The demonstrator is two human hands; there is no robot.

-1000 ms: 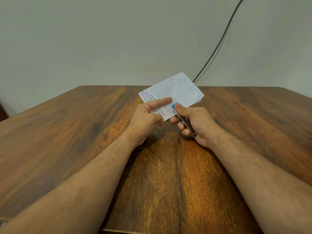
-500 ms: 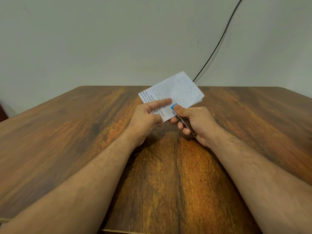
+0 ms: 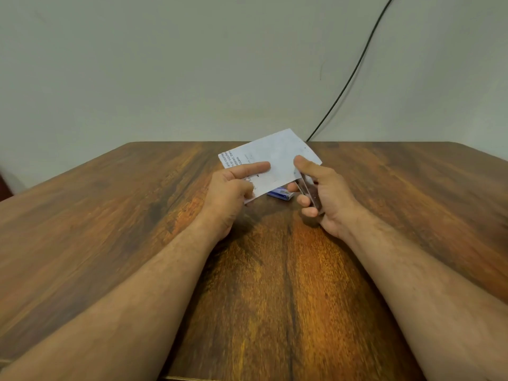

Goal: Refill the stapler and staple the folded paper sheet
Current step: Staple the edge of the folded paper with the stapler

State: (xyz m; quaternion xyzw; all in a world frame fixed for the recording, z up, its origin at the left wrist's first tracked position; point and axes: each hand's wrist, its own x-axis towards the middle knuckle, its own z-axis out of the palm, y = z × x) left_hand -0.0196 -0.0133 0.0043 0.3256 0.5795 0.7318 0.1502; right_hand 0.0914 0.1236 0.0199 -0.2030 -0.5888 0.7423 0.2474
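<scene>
Head view: blue box [image 3: 279,193] lies under paper [image 3: 270,160].

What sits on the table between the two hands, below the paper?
In the head view, a small blue box lies on the table between the left hand and right hand.

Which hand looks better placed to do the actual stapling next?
The right hand, probably: it already grips the stapler beside the folded paper's right edge. The left hand is busy pinching that paper above the table.
</scene>
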